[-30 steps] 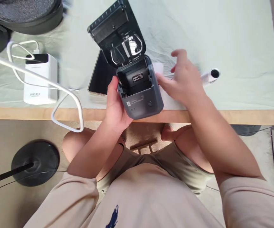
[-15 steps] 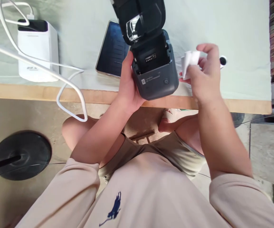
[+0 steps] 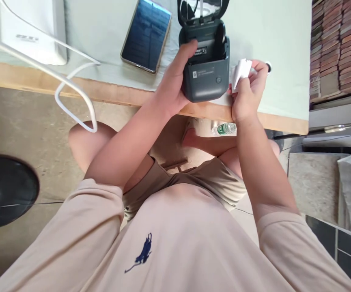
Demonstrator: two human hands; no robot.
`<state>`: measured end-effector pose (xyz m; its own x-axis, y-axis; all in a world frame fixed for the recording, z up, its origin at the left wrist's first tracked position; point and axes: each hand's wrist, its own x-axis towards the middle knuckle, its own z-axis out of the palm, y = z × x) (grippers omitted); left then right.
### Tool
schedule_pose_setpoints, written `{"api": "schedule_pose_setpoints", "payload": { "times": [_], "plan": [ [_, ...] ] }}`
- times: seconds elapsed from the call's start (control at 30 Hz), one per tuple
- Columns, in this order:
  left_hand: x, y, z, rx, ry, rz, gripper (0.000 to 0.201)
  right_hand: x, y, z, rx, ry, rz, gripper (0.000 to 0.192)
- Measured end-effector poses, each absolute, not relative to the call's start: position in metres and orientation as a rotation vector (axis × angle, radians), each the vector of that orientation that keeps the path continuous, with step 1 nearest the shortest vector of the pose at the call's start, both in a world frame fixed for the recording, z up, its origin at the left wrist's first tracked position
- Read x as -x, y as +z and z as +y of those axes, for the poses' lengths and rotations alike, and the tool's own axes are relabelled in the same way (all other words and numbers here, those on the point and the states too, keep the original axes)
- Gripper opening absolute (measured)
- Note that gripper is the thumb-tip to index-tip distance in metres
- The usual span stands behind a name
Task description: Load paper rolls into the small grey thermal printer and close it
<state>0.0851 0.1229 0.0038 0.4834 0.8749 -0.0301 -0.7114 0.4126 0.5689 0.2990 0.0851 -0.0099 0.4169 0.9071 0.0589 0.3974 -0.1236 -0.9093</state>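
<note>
Your left hand (image 3: 172,87) grips the open printer (image 3: 205,73) (lid up) at the counter (image 3: 117,91) edge; your right hand (image 3: 248,95) pinches a paper roll (image 3: 240,73) just beside it.

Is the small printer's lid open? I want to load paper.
Open. The printer's lid is swung back, exposing its compartment; the left hand holds the body.

Makeshift workbench, cloth-covered wooden table (image 3: 285,121); bare concrete floor (image 3: 26,117), stacked bricks (image 3: 339,40)
</note>
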Motion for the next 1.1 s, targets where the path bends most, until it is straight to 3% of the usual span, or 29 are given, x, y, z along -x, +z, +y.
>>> {"api": "schedule_pose_setpoints", "payload": {
  "times": [0.17, 0.47, 0.63, 0.8, 1.1],
  "plan": [
    [-0.080, 0.008, 0.123, -0.478, 1.008, 0.400, 0.038, -0.309, -0.018, 0.085, 1.649, 0.716, -1.163, 0.097],
    [-0.074, 0.028, 0.120, -0.418, 1.004, 0.443, 0.069, -0.311, -0.050, 0.110, 1.278, 0.701, -0.957, 0.057],
    [-0.073, 0.024, 0.122, -0.365, 1.016, 0.493, 0.063, -0.296, -0.053, 0.110, 1.240, 0.570, -0.938, 0.042],
    [-0.068, 0.028, 0.118, -0.412, 1.013, 0.455, 0.084, -0.291, -0.048, 0.108, 1.219, 0.590, -0.953, 0.038],
    [-0.072, 0.028, 0.115, -0.485, 1.079, 0.538, 0.078, -0.281, -0.043, 0.111, 1.198, 0.687, -0.894, 0.049]
  ]
}}
